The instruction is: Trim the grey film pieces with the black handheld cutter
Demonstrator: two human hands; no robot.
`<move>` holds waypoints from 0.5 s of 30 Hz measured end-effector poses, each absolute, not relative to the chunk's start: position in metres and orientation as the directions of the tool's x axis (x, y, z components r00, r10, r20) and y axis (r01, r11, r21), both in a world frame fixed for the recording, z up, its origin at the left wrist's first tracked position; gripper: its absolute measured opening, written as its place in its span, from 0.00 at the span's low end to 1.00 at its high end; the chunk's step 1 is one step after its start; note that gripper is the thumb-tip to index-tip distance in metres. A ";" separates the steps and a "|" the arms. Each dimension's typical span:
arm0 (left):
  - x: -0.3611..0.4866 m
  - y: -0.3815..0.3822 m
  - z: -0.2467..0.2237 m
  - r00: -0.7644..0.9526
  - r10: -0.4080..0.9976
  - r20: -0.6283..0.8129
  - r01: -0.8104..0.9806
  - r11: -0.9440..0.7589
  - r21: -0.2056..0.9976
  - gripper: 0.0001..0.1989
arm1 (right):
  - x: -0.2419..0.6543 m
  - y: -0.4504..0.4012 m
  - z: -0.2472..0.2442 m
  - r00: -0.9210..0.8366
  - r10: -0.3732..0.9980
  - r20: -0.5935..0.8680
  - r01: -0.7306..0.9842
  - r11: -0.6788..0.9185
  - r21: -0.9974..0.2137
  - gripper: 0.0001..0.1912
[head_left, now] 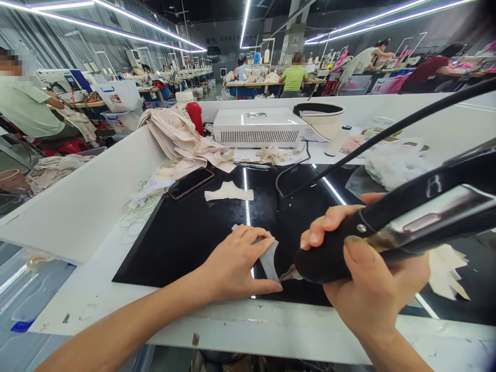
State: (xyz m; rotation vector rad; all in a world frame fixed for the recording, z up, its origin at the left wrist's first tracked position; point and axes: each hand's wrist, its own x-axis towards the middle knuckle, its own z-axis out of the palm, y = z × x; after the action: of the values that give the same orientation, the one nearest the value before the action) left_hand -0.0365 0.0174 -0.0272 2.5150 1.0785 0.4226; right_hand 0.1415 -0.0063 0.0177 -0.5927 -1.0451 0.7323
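Black corded tool [434, 209] in the right hand [372, 279], its metal tip [292, 274] just beside a grey piece [268, 261] on a black mat [174, 237].
Right fingers wrap the tool's rounded front end, thumb on top; left-hand [236, 261] fingers and thumb stand apart, spanning the piece over the mat. Whether tip and piece touch, I cannot tell. The tool looks rigid and fairly heavy, best gripped around its thick body, clear of the tip; the piece seems light, thin and apt to slide, best steadied flat near its edges.
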 end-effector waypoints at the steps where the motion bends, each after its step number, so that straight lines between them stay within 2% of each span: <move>1: -0.036 0.017 -0.027 0.662 0.739 0.125 0.629 -0.639 0.443 0.40 | 0.142 -0.007 0.017 0.302 0.777 0.553 -0.259 0.625 -0.736 0.22; 15: -0.037 0.017 -0.033 0.661 0.737 0.139 0.633 -0.648 0.424 0.41 | 0.141 -0.006 0.021 0.356 0.756 0.549 -0.250 0.643 -0.724 0.22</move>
State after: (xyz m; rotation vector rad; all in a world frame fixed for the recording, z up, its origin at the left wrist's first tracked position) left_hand -0.0374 0.0166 -0.0333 2.5396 1.0862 0.4295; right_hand 0.1405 -0.0058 0.0207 -0.5873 -1.0081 0.6998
